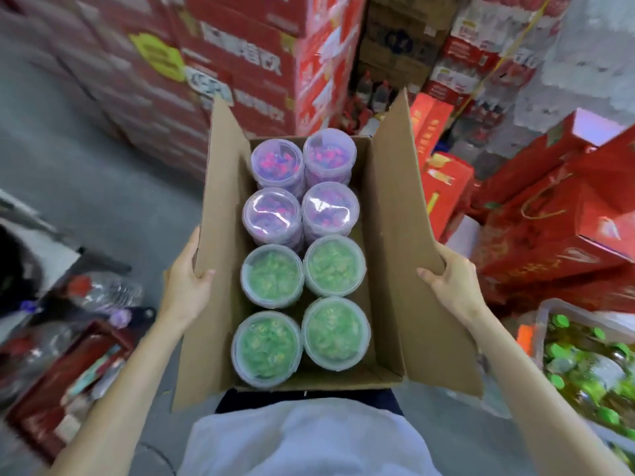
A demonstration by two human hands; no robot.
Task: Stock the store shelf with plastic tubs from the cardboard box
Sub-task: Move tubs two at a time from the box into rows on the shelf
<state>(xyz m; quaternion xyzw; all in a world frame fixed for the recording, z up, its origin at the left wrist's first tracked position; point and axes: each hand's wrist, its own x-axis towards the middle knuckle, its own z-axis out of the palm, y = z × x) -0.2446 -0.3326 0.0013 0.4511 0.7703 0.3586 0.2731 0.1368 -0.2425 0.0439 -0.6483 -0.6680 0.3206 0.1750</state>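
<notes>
An open cardboard box (388,304) is held in front of my body, its flaps standing up. Inside stand several clear plastic tubs in two rows: the far ones hold purple and pink contents (277,163), the near ones green contents (268,348). My left hand (187,280) grips the left flap, thumb inside and fingers outside. On the right flap's edge my right hand (450,280) is closed in the same way. No store shelf is visible.
Stacked red cartons (240,63) rise ahead and to the left. Red gift boxes (567,214) pile up on the right, with green-capped bottles (591,365) below them. A red crate (68,383) and plastic bottles lie at lower left. Grey floor (86,173) shows on the left.
</notes>
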